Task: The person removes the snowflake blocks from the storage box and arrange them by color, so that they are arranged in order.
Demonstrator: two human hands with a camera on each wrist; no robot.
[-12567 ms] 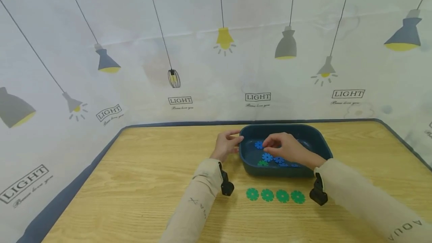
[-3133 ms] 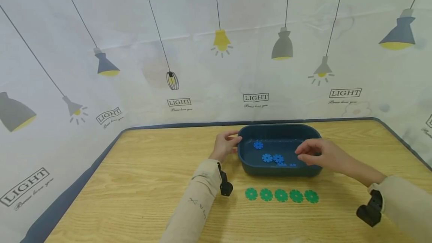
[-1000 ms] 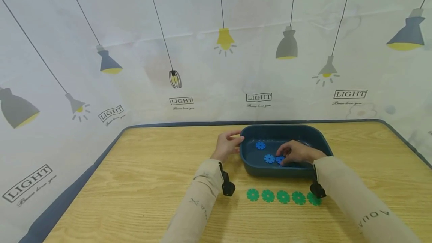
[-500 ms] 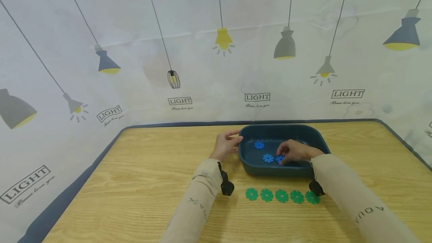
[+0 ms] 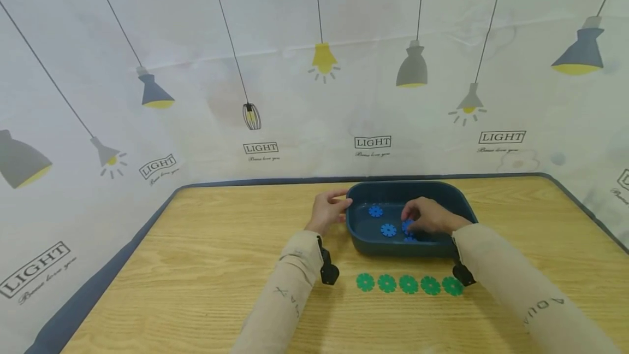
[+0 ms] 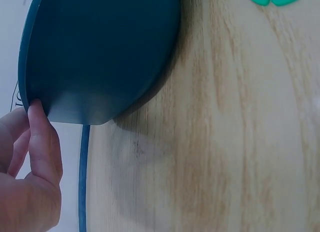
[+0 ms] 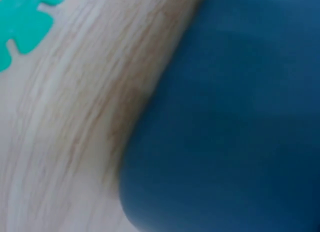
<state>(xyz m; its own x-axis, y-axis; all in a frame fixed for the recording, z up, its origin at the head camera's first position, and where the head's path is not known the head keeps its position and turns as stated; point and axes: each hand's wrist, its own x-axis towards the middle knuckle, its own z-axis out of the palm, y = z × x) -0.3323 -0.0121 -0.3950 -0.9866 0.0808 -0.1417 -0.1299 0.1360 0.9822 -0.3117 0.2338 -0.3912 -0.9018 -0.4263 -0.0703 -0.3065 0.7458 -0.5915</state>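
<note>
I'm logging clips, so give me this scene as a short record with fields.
Surface: wood-grain table
Container: bin, dark blue, upright on the table
In bin: at least four blue discs, some partly hidden
On table: five green discs in a row on the person's side of the bin
Left grip: holds the bin's left end at the rim
Right grip: inside the bin, pinching a blue disc
Behind: pale backdrop printed with lamps

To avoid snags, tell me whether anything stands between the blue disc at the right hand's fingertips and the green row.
Yes: the basin's near wall stands between them, and a partly hidden blue piece lies inside it.
</note>
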